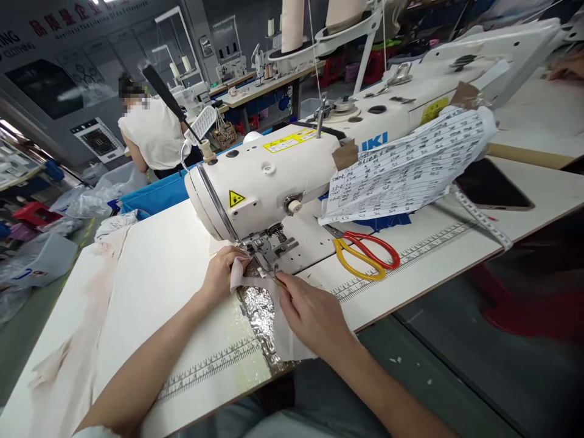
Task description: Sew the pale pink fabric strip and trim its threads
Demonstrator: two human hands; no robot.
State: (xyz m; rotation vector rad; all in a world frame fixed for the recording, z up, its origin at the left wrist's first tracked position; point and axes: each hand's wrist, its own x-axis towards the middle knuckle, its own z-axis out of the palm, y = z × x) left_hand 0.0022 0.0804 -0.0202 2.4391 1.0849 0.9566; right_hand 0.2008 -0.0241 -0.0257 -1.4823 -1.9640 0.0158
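Close to the needle area of a white sewing machine [260, 182], my left hand [225, 271] pinches a strip of thin white fabric [237, 275]. The strip runs on to the right and hangs down under my right hand [314, 310]. My right hand is closed, its thumb and forefinger on a slim metal tool [270, 271] that points at the presser foot; its exact kind is hard to make out. Shiny crinkled silver film [259, 316] covers the table surface below both hands. My fingers partly hide the fabric at the needle.
Scissors with red and yellow handles [367, 252] lie right of the machine. A handwritten sheet [401, 173] hangs on the machine arm, near a phone [495, 182] and a tape measure [483, 219]. Pale pink fabric [98, 304] lies at left. A person [152, 131] stands behind.
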